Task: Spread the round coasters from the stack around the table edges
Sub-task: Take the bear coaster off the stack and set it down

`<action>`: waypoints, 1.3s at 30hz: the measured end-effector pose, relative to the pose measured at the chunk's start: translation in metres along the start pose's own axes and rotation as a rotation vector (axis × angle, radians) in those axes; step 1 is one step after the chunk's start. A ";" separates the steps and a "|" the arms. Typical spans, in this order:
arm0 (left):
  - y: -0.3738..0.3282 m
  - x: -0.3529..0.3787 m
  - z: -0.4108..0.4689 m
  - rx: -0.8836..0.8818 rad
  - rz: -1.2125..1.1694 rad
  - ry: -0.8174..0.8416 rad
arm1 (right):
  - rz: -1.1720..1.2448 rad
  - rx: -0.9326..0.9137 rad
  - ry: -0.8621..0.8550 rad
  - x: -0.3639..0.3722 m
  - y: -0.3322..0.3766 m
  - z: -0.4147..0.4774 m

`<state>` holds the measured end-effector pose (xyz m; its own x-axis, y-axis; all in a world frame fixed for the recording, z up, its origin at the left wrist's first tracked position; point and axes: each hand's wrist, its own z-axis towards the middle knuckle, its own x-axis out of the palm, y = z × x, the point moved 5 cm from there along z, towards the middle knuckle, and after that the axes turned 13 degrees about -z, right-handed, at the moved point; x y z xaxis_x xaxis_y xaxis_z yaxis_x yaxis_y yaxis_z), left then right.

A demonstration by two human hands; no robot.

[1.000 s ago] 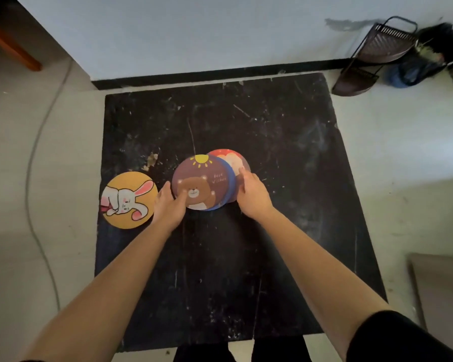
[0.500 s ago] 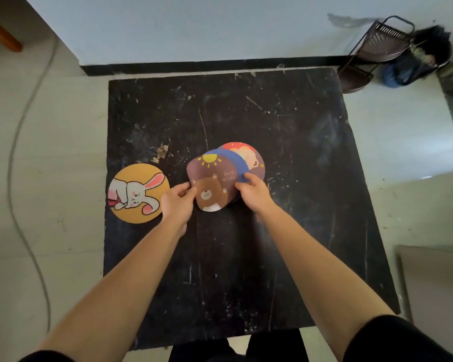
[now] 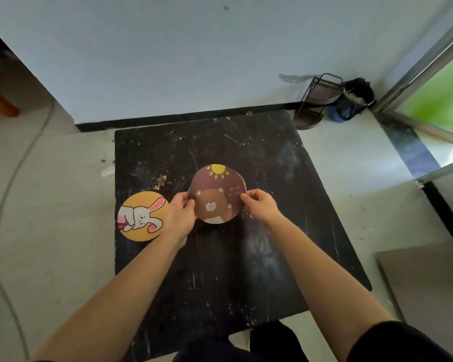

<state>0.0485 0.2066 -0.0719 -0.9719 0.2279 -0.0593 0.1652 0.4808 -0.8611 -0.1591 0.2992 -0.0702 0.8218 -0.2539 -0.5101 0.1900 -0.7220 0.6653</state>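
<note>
left hand (image 3: 179,218) and right hand (image 3: 262,206) pinch opposite rims of the bear coaster (image 3: 216,193). judged thin, light, slightly bendy; rim grip suits. bunny coaster (image 3: 141,216) lies at left edge.

Two hands, left hand (image 3: 179,215) and right hand (image 3: 262,206), two coaster faces in full view, bear coaster (image 3: 216,193) and rabbit coaster (image 3: 142,216) (others beneath the bear uncountable), one black table (image 3: 246,257), one wire rack (image 3: 315,100).

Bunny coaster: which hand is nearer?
Left. The left hand sits just right of the bunny coaster, pinching the bear coaster's left edge. The right hand holds the bear coaster's far side.
</note>
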 end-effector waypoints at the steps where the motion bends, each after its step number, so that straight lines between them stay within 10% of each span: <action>1: -0.005 0.000 -0.007 0.010 -0.013 -0.006 | -0.005 -0.018 -0.012 -0.005 0.001 -0.007; 22: 0.185 0.018 -0.158 -0.331 0.209 -0.243 | -0.286 0.090 0.187 0.005 -0.219 -0.104; 39: 0.200 0.025 -0.166 -0.449 0.167 -0.168 | -0.395 0.031 0.342 0.016 -0.222 -0.106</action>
<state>0.0852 0.4486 -0.1621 -0.9334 0.2113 -0.2900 0.3409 0.7745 -0.5329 -0.1310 0.5240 -0.1682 0.8200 0.2624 -0.5087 0.5092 -0.7403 0.4390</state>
